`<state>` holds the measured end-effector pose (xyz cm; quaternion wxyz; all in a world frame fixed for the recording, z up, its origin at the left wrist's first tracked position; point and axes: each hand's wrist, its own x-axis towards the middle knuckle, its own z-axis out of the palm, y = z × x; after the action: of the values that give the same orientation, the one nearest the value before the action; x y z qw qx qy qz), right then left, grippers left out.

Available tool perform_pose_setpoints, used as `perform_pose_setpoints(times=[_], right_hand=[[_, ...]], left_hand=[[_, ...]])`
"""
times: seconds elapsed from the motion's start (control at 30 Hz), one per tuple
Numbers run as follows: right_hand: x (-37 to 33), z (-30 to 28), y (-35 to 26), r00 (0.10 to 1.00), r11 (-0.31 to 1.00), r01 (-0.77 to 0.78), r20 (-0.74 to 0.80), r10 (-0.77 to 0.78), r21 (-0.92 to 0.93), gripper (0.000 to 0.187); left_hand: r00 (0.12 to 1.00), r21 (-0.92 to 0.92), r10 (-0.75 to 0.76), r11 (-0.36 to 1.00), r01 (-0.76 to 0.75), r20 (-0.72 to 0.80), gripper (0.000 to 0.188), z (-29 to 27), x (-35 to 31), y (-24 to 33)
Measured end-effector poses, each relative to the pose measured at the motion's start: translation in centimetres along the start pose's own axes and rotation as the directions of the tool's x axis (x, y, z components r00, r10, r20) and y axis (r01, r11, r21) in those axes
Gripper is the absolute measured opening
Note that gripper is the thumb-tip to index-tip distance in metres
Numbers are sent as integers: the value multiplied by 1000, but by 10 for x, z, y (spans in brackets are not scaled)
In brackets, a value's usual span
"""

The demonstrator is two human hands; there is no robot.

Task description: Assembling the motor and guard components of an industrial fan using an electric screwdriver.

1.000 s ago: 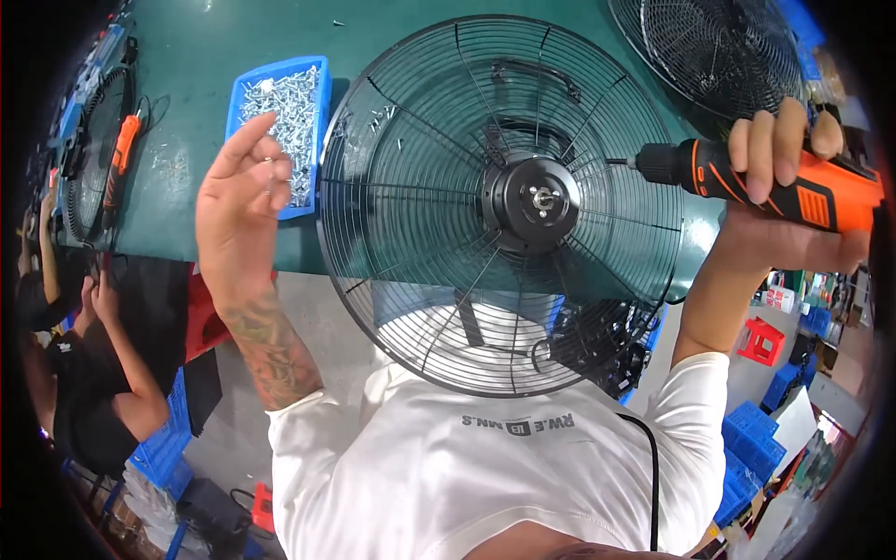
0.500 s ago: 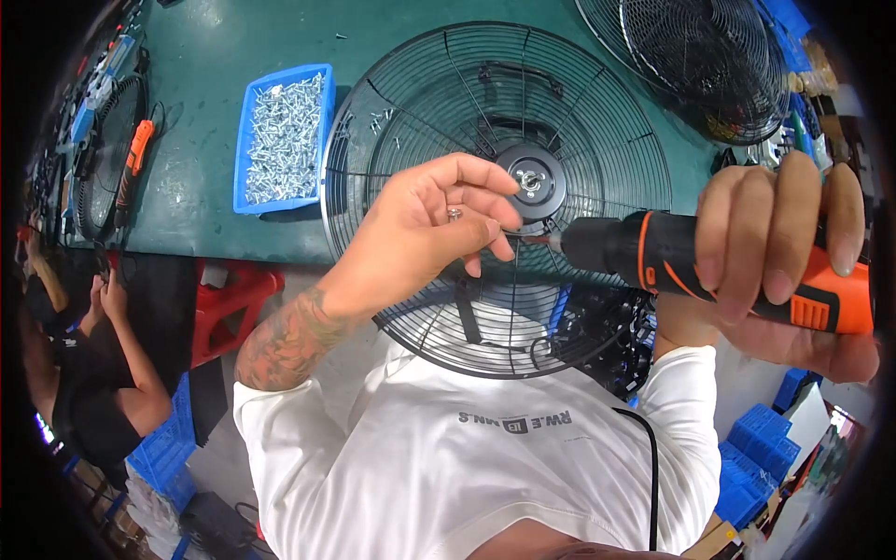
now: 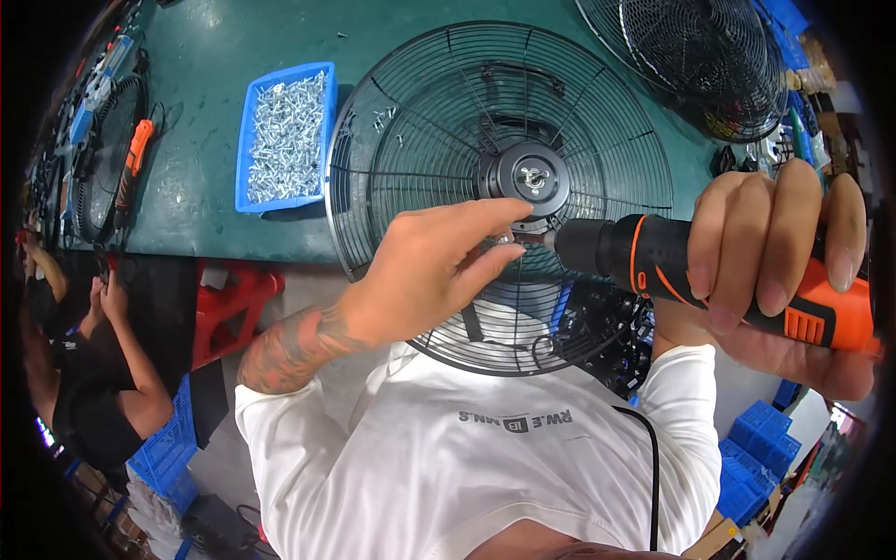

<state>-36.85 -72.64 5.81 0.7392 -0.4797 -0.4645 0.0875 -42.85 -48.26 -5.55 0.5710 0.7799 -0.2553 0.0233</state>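
Observation:
In my right hand (image 3: 775, 257) lies a black and orange electric screwdriver (image 3: 658, 257), its fingers wrapped round the body and its tip aimed left. My left hand (image 3: 420, 266) is closed in a pinch of thumb and forefinger. Between those fingertips shows a small shiny screw (image 3: 505, 239), right at the end of the screwdriver bit. Both hands are over the near side of a round black wire fan guard (image 3: 338, 210), which overhangs the table edge. At its middle sits a round black motor (image 3: 509, 173) with a metal shaft. My left fingers partly cover the area below the motor.
A blue tray (image 3: 245, 154) full of silver screws stands left of the guard, with a few loose screws beside it. More fan guards (image 3: 691, 56) lie at the far right of the green table (image 3: 196, 112). Another orange screwdriver (image 3: 138, 149) and a person's arm (image 3: 135, 345) are at the left.
My left hand has moved down and closed its thumb and forefinger on the screw, bringing it to the bit. The screwdriver has stayed nearly in place, tilting slightly. The guard has shifted a little right.

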Motion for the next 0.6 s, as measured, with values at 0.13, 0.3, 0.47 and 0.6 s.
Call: perform_pose_setpoints(times=[0.13, 0.3, 0.47, 0.6], right_hand=[[2, 3, 2, 1000, 1000, -15, 11, 15, -1, 61], [2, 8, 11, 1000, 1000, -19, -5, 19, 2, 64], [3, 13, 14, 999, 1000, -25, -41, 25, -1, 65], [5, 16, 16, 999, 999, -33, -27, 33, 0, 65]], left_hand=[[999, 32, 35, 999, -35, -16, 43, -1, 1, 2], [996, 46, 75, 996, -73, -43, 45, 1, 1, -2], [991, 91, 123, 989, -118, -51, 47, 1, -1, -9], [995, 125, 97, 988, -94, -21, 50, -2, 0, -8]])
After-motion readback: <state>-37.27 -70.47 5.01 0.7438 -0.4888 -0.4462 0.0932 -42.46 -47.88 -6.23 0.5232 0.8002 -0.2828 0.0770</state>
